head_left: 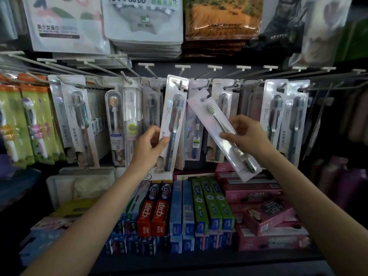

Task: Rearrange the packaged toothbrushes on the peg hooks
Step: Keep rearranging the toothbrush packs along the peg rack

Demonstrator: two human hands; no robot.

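At the middle of the peg rail [199, 67], the left hand [148, 145] pinches the lower left edge of a silver-backed toothbrush pack [172, 122], thumb on front, fingers curled behind; the pack's top hole looks to sit on its hook, w/ the card leaning slightly right of vertical. The right hand [246, 134] grips a clear-sleeved toothbrush pack [223, 136] round its middle, held free of any hook, tilted steeply w/ the brush head up-left and the handle end down-right over the pink boxes [264, 212]. Its top corner lies just beside the hung card and in front of the blue-handled pack [196, 134] behind. Risks, as I judge: the free pack's hang hole is small and the hook tips turn upward, so a skewed approach could miss or tear the thin tab; the two packs are close enough that swinging one could knock the other off its peg; a slick sleeve could slip from the fingers & drop onto the toothpaste boxes [179, 212] on the shelf below. Materials: stiff card backs w/ glossy, holographic print and moulded clear blisters, long and narrow; the right pack looks like thinner, flexible film. Hooks are pale thin metal rods w/ flat label tabs.
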